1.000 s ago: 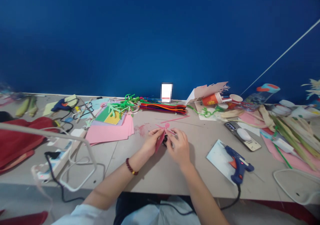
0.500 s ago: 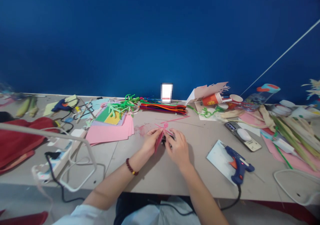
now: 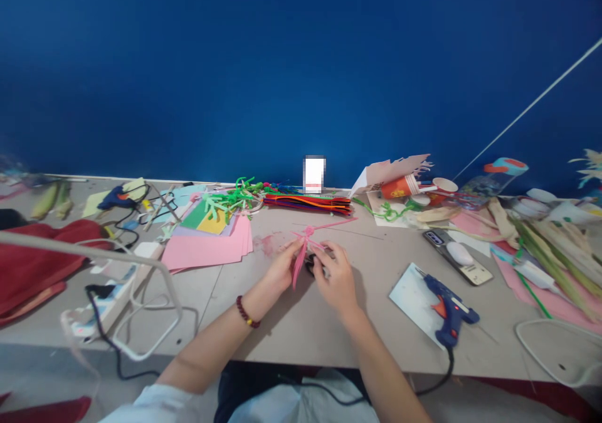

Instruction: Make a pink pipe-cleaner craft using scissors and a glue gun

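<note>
At the middle of the grey table (image 3: 291, 329), my left hand (image 3: 281, 269) and my right hand (image 3: 335, 277) meet around a small pink craft piece (image 3: 301, 257) made of folded pink paper with pink pipe-cleaner ends sticking out at the top. Both hands pinch it, fingers curled. A small dark object lies on the table just under my right fingers, partly hidden. A beaded bracelet (image 3: 244, 312) sits on my left wrist.
A stack of coloured paper sheets (image 3: 207, 241) lies to the left, and a bundle of pipe cleaners (image 3: 308, 203) at the back. A blue glue gun (image 3: 449, 310) rests on a card at right, near a phone (image 3: 458, 257). A power strip (image 3: 110, 291) with cables sits at left.
The pink piece has risen a little and turned more upright between my fingers. My hands stay in nearly the same place.
</note>
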`<state>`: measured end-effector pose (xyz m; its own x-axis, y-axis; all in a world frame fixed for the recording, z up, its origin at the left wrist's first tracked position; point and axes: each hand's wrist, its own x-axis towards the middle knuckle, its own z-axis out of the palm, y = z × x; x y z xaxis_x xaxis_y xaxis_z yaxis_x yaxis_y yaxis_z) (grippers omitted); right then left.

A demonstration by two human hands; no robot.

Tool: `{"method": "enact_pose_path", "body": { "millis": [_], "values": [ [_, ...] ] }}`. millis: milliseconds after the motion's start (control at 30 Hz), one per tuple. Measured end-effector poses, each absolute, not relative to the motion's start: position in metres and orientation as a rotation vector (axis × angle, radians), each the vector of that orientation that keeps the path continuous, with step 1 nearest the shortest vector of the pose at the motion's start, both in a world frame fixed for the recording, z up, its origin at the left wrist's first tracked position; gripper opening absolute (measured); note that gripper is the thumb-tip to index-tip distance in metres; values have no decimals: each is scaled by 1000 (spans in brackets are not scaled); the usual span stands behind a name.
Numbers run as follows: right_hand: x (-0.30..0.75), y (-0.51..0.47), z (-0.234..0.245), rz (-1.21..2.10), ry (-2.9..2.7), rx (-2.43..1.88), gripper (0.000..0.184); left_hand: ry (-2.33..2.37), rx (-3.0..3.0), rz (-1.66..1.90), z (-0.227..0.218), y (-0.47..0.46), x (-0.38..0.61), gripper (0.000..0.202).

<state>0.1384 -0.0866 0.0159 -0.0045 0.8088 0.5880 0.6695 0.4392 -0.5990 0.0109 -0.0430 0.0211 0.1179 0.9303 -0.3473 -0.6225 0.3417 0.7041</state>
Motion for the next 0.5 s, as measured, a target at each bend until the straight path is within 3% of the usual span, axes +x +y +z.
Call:
{"method": "enact_pose_path", "body": {
  "millis": [167, 333, 500],
  "values": [
    [142, -79, 9, 604, -1467, -1230, 26, 832, 449, 1163, 20, -42, 11, 20],
    [149, -73, 5, 1118, -1134, -1059, 37, 848, 518, 1144, 23, -44, 13, 22],
    [152, -73, 7, 1231, -985, -1007, 44, 889, 544, 1180, 21, -44, 16, 25]
  ]
}}
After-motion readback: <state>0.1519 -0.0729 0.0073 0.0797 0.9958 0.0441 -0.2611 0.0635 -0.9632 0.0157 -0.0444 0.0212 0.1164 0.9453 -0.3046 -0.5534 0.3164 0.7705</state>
